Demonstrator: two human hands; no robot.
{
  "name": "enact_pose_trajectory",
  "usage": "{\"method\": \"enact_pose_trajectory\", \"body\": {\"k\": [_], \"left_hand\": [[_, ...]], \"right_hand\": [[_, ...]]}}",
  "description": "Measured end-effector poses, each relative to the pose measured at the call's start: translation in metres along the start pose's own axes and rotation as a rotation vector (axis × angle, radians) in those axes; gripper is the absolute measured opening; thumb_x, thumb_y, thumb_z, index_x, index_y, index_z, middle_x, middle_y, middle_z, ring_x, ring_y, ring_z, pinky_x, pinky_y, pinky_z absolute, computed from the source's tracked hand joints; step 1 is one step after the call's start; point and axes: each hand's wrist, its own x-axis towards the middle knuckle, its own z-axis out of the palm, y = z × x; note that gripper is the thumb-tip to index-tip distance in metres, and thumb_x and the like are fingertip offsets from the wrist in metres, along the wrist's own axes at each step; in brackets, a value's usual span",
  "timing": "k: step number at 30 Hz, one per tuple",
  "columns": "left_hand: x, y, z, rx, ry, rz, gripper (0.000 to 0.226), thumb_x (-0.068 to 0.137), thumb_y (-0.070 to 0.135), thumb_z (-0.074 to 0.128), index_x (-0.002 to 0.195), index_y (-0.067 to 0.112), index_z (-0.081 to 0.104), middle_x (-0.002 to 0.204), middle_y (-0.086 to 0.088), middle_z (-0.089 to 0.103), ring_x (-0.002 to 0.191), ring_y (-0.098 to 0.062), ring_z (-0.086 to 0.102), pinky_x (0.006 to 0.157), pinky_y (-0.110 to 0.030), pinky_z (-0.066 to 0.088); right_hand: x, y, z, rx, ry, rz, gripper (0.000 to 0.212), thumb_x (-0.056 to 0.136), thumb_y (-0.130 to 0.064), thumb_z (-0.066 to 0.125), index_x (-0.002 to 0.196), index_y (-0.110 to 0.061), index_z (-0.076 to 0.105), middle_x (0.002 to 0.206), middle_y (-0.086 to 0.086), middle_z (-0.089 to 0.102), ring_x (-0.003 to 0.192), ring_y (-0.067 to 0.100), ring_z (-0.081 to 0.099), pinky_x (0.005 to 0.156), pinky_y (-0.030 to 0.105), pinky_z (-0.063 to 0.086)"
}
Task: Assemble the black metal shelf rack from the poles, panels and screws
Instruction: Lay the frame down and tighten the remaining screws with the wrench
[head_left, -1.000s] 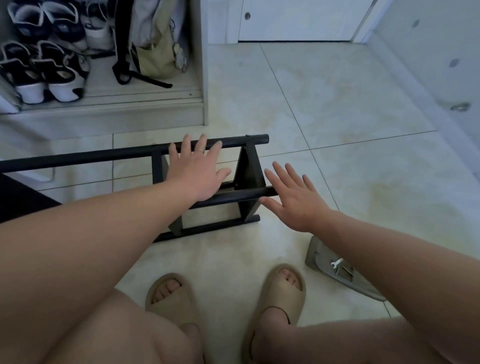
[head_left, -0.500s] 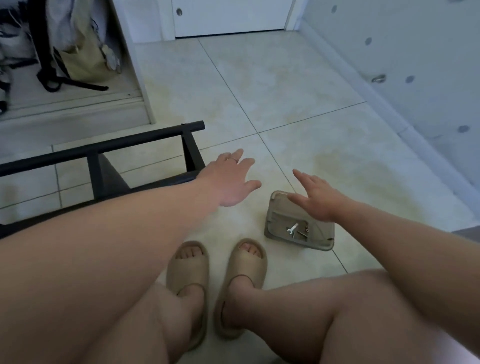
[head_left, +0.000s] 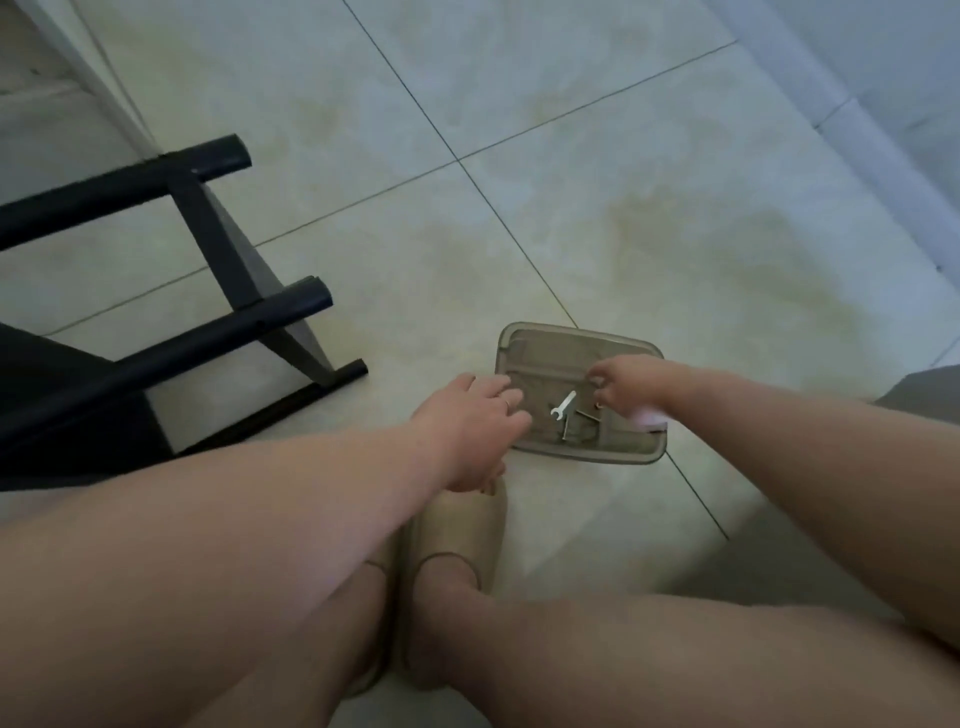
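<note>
The black rack (head_left: 218, 332), partly built, lies on its side on the floor (head_left: 649, 234), well to the left of the tray (head_left: 545, 358). In the tray lie a small wrench (head_left: 563, 406) and, just beside it, some dark small parts (head_left: 584, 420) too blurred to identify.

The right hand (head_left: 626, 387) is over the tray's right half, fingers curled downward. Whether they hold anything cannot be told. The left hand (head_left: 467, 423) is at the tray's left edge, fingers fairly straight and holding nothing.

Risks, as judged:
- A screw pinched loosely could drop and roll away across the smooth tiles.
- The left hand could nudge the light tray and scatter its contents.
- The rack's open pole ends point toward the tray and could snag an arm reaching back.

The slippers (head_left: 457, 525) sit just below the tray's left corner.

No brand, label or writing is legible.
</note>
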Motion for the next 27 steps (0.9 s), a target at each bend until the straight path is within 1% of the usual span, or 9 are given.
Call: {"method": "enact_pose_trajectory", "body": {"k": [4, 7, 11, 15, 18, 20, 22, 24, 27], "left_hand": [[0.025, -0.001, 0.029, 0.042, 0.032, 0.047, 0.047, 0.098, 0.038, 0.048, 0.14, 0.017, 0.042, 0.155, -0.009, 0.037, 0.153, -0.027, 0.011, 0.119, -0.056, 0.009], [0.031, -0.003, 0.047, 0.074, 0.077, 0.081, 0.035, 0.1, 0.035, 0.047, 0.13, 0.018, 0.049, 0.144, -0.009, 0.05, 0.151, -0.03, 0.016, 0.118, -0.061, 0.008], [0.033, -0.006, 0.058, 0.065, 0.177, 0.098, 0.021, 0.101, 0.03, 0.046, 0.118, 0.02, 0.054, 0.13, -0.007, 0.059, 0.144, -0.03, 0.029, 0.117, -0.06, 0.014], [0.038, -0.007, 0.064, 0.051, 0.227, 0.098, 0.02, 0.102, 0.032, 0.043, 0.114, 0.02, 0.055, 0.126, -0.006, 0.06, 0.138, -0.031, 0.035, 0.117, -0.058, 0.015], [0.039, -0.008, 0.066, 0.058, 0.235, 0.11, 0.019, 0.102, 0.031, 0.042, 0.112, 0.02, 0.055, 0.124, -0.005, 0.061, 0.136, -0.031, 0.036, 0.117, -0.058, 0.016], [0.04, -0.009, 0.067, 0.065, 0.235, 0.115, 0.02, 0.102, 0.032, 0.041, 0.112, 0.02, 0.055, 0.123, -0.005, 0.061, 0.135, -0.03, 0.036, 0.117, -0.057, 0.016], [0.041, -0.009, 0.067, 0.064, 0.236, 0.121, 0.022, 0.103, 0.034, 0.041, 0.112, 0.02, 0.054, 0.123, -0.005, 0.06, 0.135, -0.03, 0.036, 0.116, -0.057, 0.016], [0.042, -0.009, 0.067, 0.074, 0.228, 0.124, 0.024, 0.103, 0.037, 0.04, 0.114, 0.02, 0.054, 0.124, -0.006, 0.06, 0.134, -0.03, 0.036, 0.116, -0.057, 0.017], [0.043, -0.01, 0.063, 0.093, 0.193, 0.123, 0.03, 0.103, 0.042, 0.042, 0.12, 0.02, 0.054, 0.131, -0.007, 0.057, 0.136, -0.029, 0.034, 0.116, -0.056, 0.019]], "right_hand": [[0.036, 0.008, 0.022, -0.073, -0.011, -0.048, 0.045, 0.1, -0.023, 0.051, 0.145, -0.026, 0.052, 0.139, 0.009, 0.06, 0.125, 0.033, 0.057, 0.096, 0.035, 0.047], [0.056, 0.008, 0.042, -0.155, -0.053, -0.12, 0.042, 0.099, -0.02, 0.051, 0.14, -0.029, 0.057, 0.132, 0.005, 0.063, 0.118, 0.03, 0.061, 0.085, 0.033, 0.049], [0.071, 0.006, 0.064, -0.262, -0.025, -0.246, 0.042, 0.098, -0.021, 0.057, 0.14, -0.027, 0.053, 0.135, 0.004, 0.052, 0.122, 0.029, 0.056, 0.091, 0.037, 0.05], [0.08, 0.008, 0.072, -0.375, 0.027, -0.289, 0.038, 0.101, -0.022, 0.053, 0.138, -0.025, 0.051, 0.129, 0.008, 0.045, 0.118, 0.033, 0.054, 0.09, 0.046, 0.054], [0.083, 0.008, 0.078, -0.415, 0.061, -0.316, 0.029, 0.103, -0.022, 0.048, 0.132, -0.024, 0.053, 0.129, 0.008, 0.046, 0.119, 0.032, 0.053, 0.082, 0.041, 0.053], [0.087, 0.008, 0.083, -0.461, 0.074, -0.335, 0.027, 0.104, -0.023, 0.046, 0.129, -0.024, 0.054, 0.129, 0.007, 0.047, 0.12, 0.03, 0.053, 0.072, 0.034, 0.042], [0.09, 0.007, 0.085, -0.49, 0.079, -0.343, 0.026, 0.104, -0.027, 0.046, 0.128, -0.024, 0.057, 0.13, 0.005, 0.049, 0.122, 0.028, 0.054, 0.071, 0.033, 0.033], [0.091, 0.005, 0.086, -0.467, 0.08, -0.348, 0.025, 0.104, -0.03, 0.047, 0.125, -0.022, 0.059, 0.13, 0.005, 0.051, 0.121, 0.028, 0.055, 0.071, 0.032, 0.031], [0.087, 0.003, 0.081, -0.303, 0.079, -0.311, 0.025, 0.1, -0.028, 0.054, 0.122, -0.017, 0.06, 0.125, 0.007, 0.058, 0.115, 0.031, 0.059, 0.072, 0.031, 0.037]]}}
